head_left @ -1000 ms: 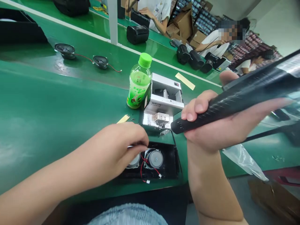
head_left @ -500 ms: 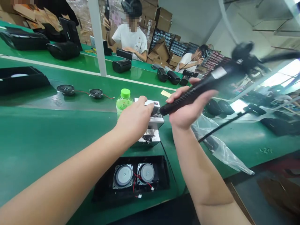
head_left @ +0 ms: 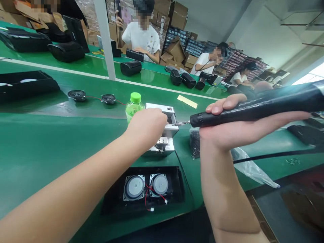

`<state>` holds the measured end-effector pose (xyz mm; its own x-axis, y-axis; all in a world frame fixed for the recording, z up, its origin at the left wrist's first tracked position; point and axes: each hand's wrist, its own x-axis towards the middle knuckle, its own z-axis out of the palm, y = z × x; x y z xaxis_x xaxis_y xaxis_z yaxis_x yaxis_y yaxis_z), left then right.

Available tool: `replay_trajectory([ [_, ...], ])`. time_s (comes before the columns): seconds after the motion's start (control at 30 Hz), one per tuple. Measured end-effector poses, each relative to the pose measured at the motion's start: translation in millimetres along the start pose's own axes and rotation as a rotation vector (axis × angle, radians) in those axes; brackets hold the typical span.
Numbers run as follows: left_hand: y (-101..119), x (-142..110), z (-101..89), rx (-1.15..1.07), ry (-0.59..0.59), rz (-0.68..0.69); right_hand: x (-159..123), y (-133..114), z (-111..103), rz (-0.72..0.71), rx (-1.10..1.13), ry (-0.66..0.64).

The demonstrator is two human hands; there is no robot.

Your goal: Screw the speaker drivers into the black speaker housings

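Right hand (head_left: 227, 133) clamped round a black electric screwdriver (head_left: 265, 108), held level, bit (head_left: 182, 123) pointing left at the side of a white metal housing (head_left: 172, 130). Left hand (head_left: 146, 130) curled over the housing's top, fingers closed down on it; what's under them is hidden. Bit tip is right at the housing's edge, touching or just short, hard to tell from this angle. Driver wants holding square, left hand pressing firm so nothing slips. Housing sits on the green bench (head_left: 50, 135), metal bracket (head_left: 159, 145) on its lower part, just beside a green-capped bottle (head_left: 134, 109). Black case (head_left: 141, 170) with two speakers (head_left: 134, 187) lies nearer the person.
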<state>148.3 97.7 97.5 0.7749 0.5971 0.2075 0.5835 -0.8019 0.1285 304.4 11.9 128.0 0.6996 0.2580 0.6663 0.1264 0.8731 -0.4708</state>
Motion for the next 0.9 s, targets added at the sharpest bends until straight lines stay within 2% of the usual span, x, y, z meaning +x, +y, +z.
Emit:
replay_trajectory([
  [0.13,10.1,3.0,1.3,0.101,0.049,-0.085,-23.7,0.7,-2.4,0.047,-0.014,-0.188],
  [0.27,11.1,-12.3,-0.2,0.138,0.113,-0.108,-58.6,18.3,0.2,0.223,-0.041,-0.333],
  [0.33,1.9,-33.7,-2.1,0.135,0.167,-0.067,-68.8,27.0,1.7,0.295,-0.065,-0.372],
  [0.4,-11.9,-63.6,-2.2,0.08,0.23,0.044,-71.3,32.4,2.7,0.335,-0.1,-0.382],
  [0.47,-25.7,-98.0,0.8,-0.031,0.244,0.164,-68.9,34.4,3.0,0.347,-0.127,-0.369],
  [0.57,-38.3,-146.4,11.2,-0.169,0.133,0.212,-65.4,33.4,2.4,0.359,-0.165,-0.332],
  [0.67,-39.2,-177.8,24.1,-0.213,0.02,0.188,-68.9,27.7,2.1,0.421,-0.197,-0.32],
  [0.77,-35.3,-188.7,34.4,-0.197,-0.032,0.164,-75.3,12.6,1.8,0.455,-0.18,-0.311],
  [0.9,-33.1,-186.3,43.3,-0.211,-0.117,0.145,-80.8,-27.4,-5.1,0.4,-0.197,-0.345],
])
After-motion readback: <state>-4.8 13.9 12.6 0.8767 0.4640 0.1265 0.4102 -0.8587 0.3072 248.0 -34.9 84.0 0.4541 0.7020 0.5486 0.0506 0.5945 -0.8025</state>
